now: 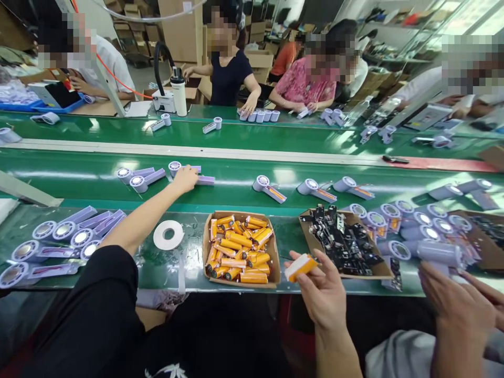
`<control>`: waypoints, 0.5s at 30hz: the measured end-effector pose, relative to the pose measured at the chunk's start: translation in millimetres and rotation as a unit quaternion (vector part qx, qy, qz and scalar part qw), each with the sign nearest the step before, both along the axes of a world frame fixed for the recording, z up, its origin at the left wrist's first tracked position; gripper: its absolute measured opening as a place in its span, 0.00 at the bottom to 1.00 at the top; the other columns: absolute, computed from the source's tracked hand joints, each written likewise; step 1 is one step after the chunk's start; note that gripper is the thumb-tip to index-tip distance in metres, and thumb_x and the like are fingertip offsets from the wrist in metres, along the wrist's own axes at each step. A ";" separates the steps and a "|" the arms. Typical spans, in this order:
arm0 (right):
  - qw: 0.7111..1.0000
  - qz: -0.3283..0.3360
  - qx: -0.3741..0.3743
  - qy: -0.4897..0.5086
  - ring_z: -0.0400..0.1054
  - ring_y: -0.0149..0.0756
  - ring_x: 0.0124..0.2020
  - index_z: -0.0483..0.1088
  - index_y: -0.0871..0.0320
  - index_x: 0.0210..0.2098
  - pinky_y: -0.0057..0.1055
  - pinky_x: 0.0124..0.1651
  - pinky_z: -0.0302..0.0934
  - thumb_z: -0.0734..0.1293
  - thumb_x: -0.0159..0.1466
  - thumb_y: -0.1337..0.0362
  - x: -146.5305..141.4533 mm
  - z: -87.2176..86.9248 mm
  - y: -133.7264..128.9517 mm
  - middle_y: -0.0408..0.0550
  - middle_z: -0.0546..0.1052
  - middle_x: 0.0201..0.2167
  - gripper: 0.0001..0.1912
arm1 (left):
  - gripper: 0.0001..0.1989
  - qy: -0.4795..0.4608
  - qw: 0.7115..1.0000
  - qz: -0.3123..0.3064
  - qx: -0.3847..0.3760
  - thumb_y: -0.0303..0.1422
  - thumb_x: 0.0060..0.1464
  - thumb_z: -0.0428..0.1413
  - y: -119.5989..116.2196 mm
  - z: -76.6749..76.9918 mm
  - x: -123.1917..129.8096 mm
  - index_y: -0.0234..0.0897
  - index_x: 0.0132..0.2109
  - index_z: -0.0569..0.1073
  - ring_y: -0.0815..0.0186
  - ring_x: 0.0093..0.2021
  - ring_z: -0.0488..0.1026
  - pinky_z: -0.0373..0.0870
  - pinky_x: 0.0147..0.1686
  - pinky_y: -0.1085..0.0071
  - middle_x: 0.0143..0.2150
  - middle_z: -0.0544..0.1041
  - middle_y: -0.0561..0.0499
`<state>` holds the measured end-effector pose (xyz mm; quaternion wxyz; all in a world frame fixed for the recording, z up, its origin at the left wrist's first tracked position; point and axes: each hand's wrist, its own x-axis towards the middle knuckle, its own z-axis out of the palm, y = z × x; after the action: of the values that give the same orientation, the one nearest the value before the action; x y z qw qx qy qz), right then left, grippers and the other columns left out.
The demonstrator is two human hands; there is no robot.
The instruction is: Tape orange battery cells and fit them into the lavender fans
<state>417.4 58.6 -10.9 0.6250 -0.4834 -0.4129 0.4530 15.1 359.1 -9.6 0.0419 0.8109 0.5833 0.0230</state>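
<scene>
My left hand [186,179] reaches out over the green belt, its fingers bent down around a purple handheld fan housing [205,180] and hiding its round head. Just behind it lies another fan housing [175,167]. Near the front edge, my right hand [325,289] pinches an orange battery [302,268] with a white pad along one face. A cardboard box [207,262] full of orange wrapped batteries [238,247] stands left of that hand. Behind the right hand is a box of black parts [340,239].
A white tape roll [168,234] and several purple housings [65,231] lie at left. More housings [417,220] crowd the right, beside a neighbour's hands [457,299]. Open housings with orange inside [271,189] rest on the belt [232,181]. Several people sit across the line.
</scene>
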 end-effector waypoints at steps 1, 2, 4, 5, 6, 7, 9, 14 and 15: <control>1.000 0.005 0.007 -0.008 0.88 0.56 0.40 0.77 0.44 0.57 0.50 0.40 0.86 0.84 0.58 0.59 0.3 3.3 11.5 0.57 0.89 0.48 0.30 | 0.10 -0.007 1.000 -0.022 -0.009 0.30 0.61 0.60 0.4 -3.9 13.0 0.34 0.46 0.85 0.44 0.65 0.64 0.60 0.64 0.50 0.60 0.78 0.34; 1.000 0.008 0.020 -0.016 0.88 0.55 0.40 0.78 0.46 0.57 0.50 0.42 0.86 0.85 0.57 0.60 -1.8 8.2 27.4 0.57 0.89 0.48 0.30 | 0.10 -0.016 0.999 -0.042 -0.019 0.30 0.60 0.60 1.7 -7.5 26.1 0.36 0.45 0.85 0.46 0.65 0.64 0.61 0.63 0.52 0.61 0.79 0.36; 0.997 0.016 0.063 -0.029 0.88 0.53 0.43 0.79 0.49 0.55 0.50 0.47 0.85 0.85 0.55 0.61 -12.9 19.9 71.4 0.56 0.89 0.48 0.30 | 0.09 -0.034 0.996 -0.071 -0.042 0.31 0.58 0.61 8.4 -12.0 47.9 0.40 0.44 0.85 0.50 0.64 0.67 0.63 0.62 0.57 0.59 0.81 0.40; 0.995 0.036 0.087 -0.037 0.88 0.52 0.44 0.79 0.50 0.55 0.50 0.50 0.85 0.85 0.55 0.61 -21.2 25.0 98.1 0.55 0.89 0.48 0.30 | 0.08 -0.043 0.994 -0.078 -0.056 0.32 0.57 0.62 13.4 -12.3 55.1 0.41 0.43 0.85 0.51 0.61 0.70 0.65 0.60 0.59 0.57 0.82 0.42; 0.991 0.064 0.111 -0.049 0.88 0.50 0.45 0.79 0.51 0.54 0.49 0.51 0.84 0.85 0.55 0.59 -30.6 28.6 126.5 0.54 0.89 0.48 0.29 | 0.07 -0.052 0.993 -0.081 -0.071 0.33 0.57 0.63 18.9 -11.5 59.6 0.41 0.42 0.85 0.53 0.57 0.73 0.67 0.57 0.61 0.53 0.84 0.43; 0.984 0.097 0.130 -0.067 0.88 0.48 0.45 0.79 0.52 0.55 0.46 0.51 0.84 0.84 0.56 0.58 -40.7 30.4 155.1 0.53 0.90 0.48 0.29 | 0.06 -0.060 0.991 -0.082 -0.085 0.34 0.57 0.64 24.2 -9.9 61.7 0.41 0.41 0.85 0.55 0.53 0.75 0.68 0.54 0.63 0.49 0.85 0.45; 0.964 0.162 0.139 -0.159 0.87 0.44 0.45 0.78 0.56 0.57 0.42 0.51 0.83 0.81 0.59 0.57 -61.7 29.4 208.2 0.53 0.90 0.46 0.28 | 0.07 -0.080 0.988 -0.078 -0.104 0.36 0.59 0.63 31.3 -6.9 61.6 0.41 0.41 0.84 0.57 0.47 0.78 0.69 0.49 0.66 0.45 0.86 0.47; 0.824 0.228 0.081 -0.512 0.86 0.39 0.47 0.75 0.57 0.62 0.35 0.54 0.78 0.73 0.70 0.64 -105.6 15.6 285.2 0.52 0.89 0.44 0.22 | 0.13 -0.132 0.988 -0.033 -0.073 0.37 0.71 0.52 25.5 -18.0 67.9 0.40 0.49 0.80 0.56 0.51 0.78 0.69 0.54 0.65 0.49 0.85 0.45; 0.805 0.235 0.076 -0.539 0.86 0.40 0.47 0.76 0.56 0.62 0.35 0.54 0.77 0.74 0.70 0.65 -110.6 12.8 291.3 0.51 0.89 0.44 0.21 | 0.14 -0.140 0.988 -0.022 -0.067 0.37 0.73 0.51 24.1 -22.8 71.3 0.40 0.51 0.80 0.56 0.53 0.78 0.70 0.56 0.64 0.49 0.85 0.45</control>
<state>306.8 349.9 1.9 0.2108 -0.4893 -0.8173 0.2194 86.4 383.2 -32.4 0.1780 0.8076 0.5540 0.0961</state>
